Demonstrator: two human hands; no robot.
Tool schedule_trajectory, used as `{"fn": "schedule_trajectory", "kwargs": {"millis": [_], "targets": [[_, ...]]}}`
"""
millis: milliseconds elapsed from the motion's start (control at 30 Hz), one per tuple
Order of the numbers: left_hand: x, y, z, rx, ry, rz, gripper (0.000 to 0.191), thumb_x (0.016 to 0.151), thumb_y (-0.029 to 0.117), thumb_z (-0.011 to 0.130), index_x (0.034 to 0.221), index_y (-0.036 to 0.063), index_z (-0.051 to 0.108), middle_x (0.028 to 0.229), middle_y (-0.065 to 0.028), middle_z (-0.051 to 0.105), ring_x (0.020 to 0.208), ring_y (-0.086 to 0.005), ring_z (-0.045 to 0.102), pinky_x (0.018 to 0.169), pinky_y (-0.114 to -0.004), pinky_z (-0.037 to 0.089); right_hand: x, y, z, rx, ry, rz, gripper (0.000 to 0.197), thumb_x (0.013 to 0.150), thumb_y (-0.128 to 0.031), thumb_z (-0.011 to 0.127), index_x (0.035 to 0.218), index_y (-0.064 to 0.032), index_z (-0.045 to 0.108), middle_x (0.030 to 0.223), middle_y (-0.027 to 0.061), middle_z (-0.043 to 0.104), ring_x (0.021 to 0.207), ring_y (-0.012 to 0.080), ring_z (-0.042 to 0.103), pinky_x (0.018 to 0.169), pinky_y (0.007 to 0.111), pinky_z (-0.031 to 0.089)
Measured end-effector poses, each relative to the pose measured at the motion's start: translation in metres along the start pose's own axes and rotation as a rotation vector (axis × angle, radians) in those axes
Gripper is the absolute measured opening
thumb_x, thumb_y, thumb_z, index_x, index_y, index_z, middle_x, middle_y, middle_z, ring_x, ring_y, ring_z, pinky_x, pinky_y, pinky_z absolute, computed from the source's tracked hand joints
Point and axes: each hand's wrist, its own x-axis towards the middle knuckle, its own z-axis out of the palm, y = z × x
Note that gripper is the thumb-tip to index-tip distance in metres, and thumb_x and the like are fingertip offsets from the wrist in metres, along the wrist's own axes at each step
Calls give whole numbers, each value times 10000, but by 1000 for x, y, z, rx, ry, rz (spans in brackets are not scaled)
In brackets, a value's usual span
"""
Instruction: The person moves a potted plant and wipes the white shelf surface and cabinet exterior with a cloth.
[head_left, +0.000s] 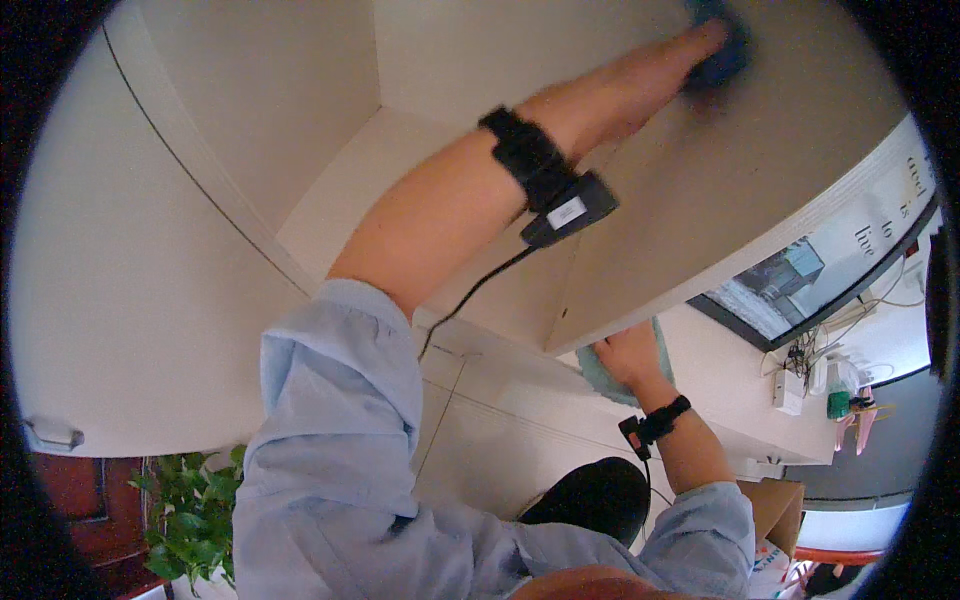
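Note:
My left arm reaches far into an open white cabinet compartment (450, 75). At its end, my left hand (709, 37) is blurred against the side panel (750, 150) and holds a dark blue cloth (724, 67); most of the fingers are hidden. Lower down, my right hand (630, 352) rests on a teal cloth (604, 379), which lies on the white countertop (720, 367) beside the panel's lower end. The panel's edge hides some of the right fingers. Black straps with small cabled devices sit around both of my forearms.
A white cabinet door (150, 300) with a metal handle (56, 436) stands at left, above a green leafy plant (187, 517). On the countertop are a framed picture (795, 277), tangled cables (801, 352) and a white box (787, 391). A cardboard box (772, 510) sits at lower right.

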Motion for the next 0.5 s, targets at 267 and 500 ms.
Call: {"fn": "schedule_trajectory", "kwargs": {"millis": [267,500], "targets": [[-6,-22,-14,495,66,-6,664,1046,559,290,1493,80,399,1490,-74,448,1331,-209,416,1144,-407,280,6,-12,-12,-19,50,-65,594,911,-424,573,1361,-38,532,1415,203,500,1365,396,390,1193,527,223],[-129,-133,12,-112,197,-678,589,1091,472,245,1438,54,472,1391,-71,573,1222,-179,549,1099,-360,393,7,-4,-1,-27,-53,19,599,925,-428,567,1379,-41,513,1450,185,484,1388,385,373,1196,522,225]]}}
